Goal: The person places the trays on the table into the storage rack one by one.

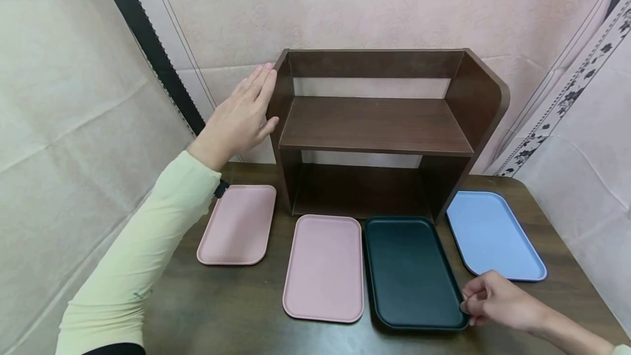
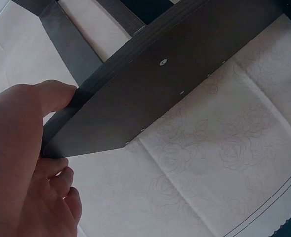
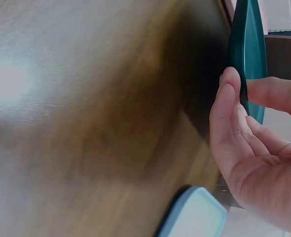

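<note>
My left hand (image 1: 241,116) rests on the left side of a dark brown two-tier shelf (image 1: 379,125), fingers extended up along its side and thumb at the front edge. Close up, the left wrist view shows the thumb against the edge of the side panel (image 2: 150,74), with the fingertips by its corner. My right hand (image 1: 503,303) pinches the near right corner of a dark green tray (image 1: 414,273), thumb and fingers on either side of its rim. In the right wrist view the green tray (image 3: 254,49) is tilted edge-on above the table.
A pink tray (image 1: 322,270) lies just left of the green one, and another pink tray (image 1: 239,226) lies farther left. A blue tray (image 1: 495,234) lies right of the shelf. All are on the brown wooden table (image 1: 217,311). Pale patterned cloth (image 1: 370,4) hangs behind and at both sides.
</note>
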Demonstrator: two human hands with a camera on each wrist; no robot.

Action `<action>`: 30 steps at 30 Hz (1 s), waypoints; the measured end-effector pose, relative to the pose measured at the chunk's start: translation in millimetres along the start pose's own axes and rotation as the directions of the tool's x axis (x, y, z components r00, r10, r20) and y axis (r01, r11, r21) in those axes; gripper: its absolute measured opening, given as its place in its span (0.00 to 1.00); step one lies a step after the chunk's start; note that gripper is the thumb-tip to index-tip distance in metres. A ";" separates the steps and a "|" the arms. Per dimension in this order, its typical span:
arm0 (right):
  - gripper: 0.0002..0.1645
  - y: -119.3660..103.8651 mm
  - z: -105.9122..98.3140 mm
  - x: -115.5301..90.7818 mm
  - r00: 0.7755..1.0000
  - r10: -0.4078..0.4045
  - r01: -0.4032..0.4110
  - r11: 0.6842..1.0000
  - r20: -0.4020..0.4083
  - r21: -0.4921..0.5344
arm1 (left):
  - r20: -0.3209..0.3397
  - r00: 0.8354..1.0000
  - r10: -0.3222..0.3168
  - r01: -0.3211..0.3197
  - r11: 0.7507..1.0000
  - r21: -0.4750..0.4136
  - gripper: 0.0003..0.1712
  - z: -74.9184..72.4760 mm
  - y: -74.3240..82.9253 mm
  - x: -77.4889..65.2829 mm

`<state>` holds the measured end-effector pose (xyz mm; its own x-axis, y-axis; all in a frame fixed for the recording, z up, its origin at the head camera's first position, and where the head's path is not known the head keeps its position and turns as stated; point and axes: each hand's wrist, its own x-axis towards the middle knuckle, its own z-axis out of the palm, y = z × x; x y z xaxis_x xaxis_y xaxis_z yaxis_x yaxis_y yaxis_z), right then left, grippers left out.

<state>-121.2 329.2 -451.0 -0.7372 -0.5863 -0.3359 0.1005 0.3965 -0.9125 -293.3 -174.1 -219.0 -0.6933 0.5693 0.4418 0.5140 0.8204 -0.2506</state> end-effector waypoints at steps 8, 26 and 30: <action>0.12 -32.7 -0.1 -4.3 0.997 -0.057 0.057 0.998 0.046 0.007 | 0.011 1.000 -0.003 0.003 1.000 0.000 0.45 -0.9 0.4 0.0; 0.10 -124.0 -5.8 -25.9 0.995 -0.096 0.097 0.992 0.023 -0.083 | 0.037 0.999 -0.007 0.007 1.000 0.014 0.45 -2.6 1.9 -0.2; 0.09 -144.7 -10.4 -32.1 0.995 -0.101 0.101 0.985 0.006 -0.137 | 0.037 0.999 -0.007 0.007 1.000 0.022 0.45 -3.8 2.5 0.4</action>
<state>-119.0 297.9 -305.7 -0.7394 -0.6276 -0.2436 -0.0668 0.4284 -0.9011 -290.3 -172.0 -216.2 -0.7154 0.5648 0.4113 0.4982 0.8251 -0.2664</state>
